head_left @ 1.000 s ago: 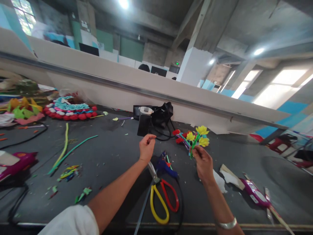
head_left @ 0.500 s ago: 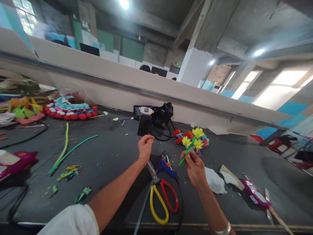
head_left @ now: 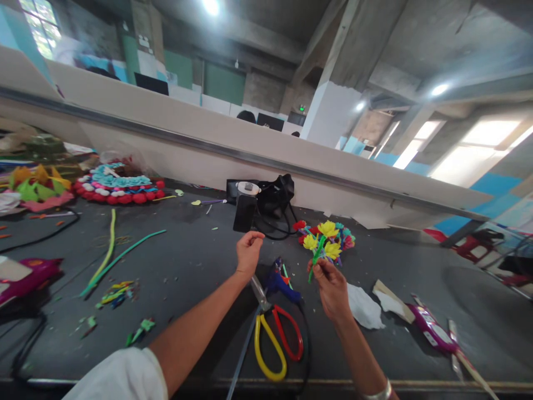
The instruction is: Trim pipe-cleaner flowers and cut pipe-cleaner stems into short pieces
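Yellow flowers [head_left: 328, 229], green stem [head_left: 318, 249]; scissors handles [head_left: 257, 334] yellow and red

Scissors [head_left: 267, 307] blocking front, room right of flowers [head_left: 328, 229]

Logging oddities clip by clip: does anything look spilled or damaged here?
Mild clutter: colourful scraps lie strewn on the table left of the left arm, like uncollected offcuts; a ragged white sheet lies beside the right arm.

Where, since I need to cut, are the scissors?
In the head view, the scissors lie low centre on the table, beside the blue glue gun.
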The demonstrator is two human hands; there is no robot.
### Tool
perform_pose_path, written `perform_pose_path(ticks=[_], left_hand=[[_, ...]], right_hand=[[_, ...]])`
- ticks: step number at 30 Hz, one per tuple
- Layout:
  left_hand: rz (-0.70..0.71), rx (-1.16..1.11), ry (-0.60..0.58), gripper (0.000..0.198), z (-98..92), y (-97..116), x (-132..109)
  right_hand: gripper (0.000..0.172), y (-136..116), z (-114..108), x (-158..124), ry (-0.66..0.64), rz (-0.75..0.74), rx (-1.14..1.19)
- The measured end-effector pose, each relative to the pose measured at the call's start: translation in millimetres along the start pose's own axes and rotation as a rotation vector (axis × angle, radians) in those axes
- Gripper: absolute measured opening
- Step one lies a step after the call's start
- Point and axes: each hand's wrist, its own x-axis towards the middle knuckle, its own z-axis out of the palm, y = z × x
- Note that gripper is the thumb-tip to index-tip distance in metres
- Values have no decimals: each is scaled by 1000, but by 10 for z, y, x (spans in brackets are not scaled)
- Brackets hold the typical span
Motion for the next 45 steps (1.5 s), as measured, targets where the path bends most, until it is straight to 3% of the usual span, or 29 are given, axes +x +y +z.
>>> perform_pose_path(ticks=[9,13,16,20,22,25,28,31,35,40,45], left_hand=[[-16,-5,-5,6,2,21,-19],[-23,-9,-8,7,0,6,-26],[-33,-16,-8,7,-11,-23,-16],[-45,-53,-10,8,-27,-17,5],[-61,-84,-32,9,-6,35,-10],[-114,-149,-101,16,81,189,-118],[-189,-225,-210,25,168,418,-341],[-276,-278,-319,32,133,669,-614],[-400,-454,-296,34,-151,920,-924],[-374,-541,-135,33,-646,1058,-1192],[-396,-674,-80,26,-1024,1224,-1334]], right_hand=[[36,125,-76,116,112,-22,-188],[42,197,-348,514,271,-9,-360],[34,185,-611,822,345,42,-461],[33,100,-719,836,347,88,-492],[43,61,-586,638,300,97,-456],[52,-16,-186,213,117,127,-324],[49,-156,283,-162,-42,148,-193],[43,-339,644,-398,-130,140,-109],[32,-495,934,-628,-153,139,-48],[33,-484,1252,-1002,-149,186,60],[34,-568,1505,-1375,-178,234,182]])
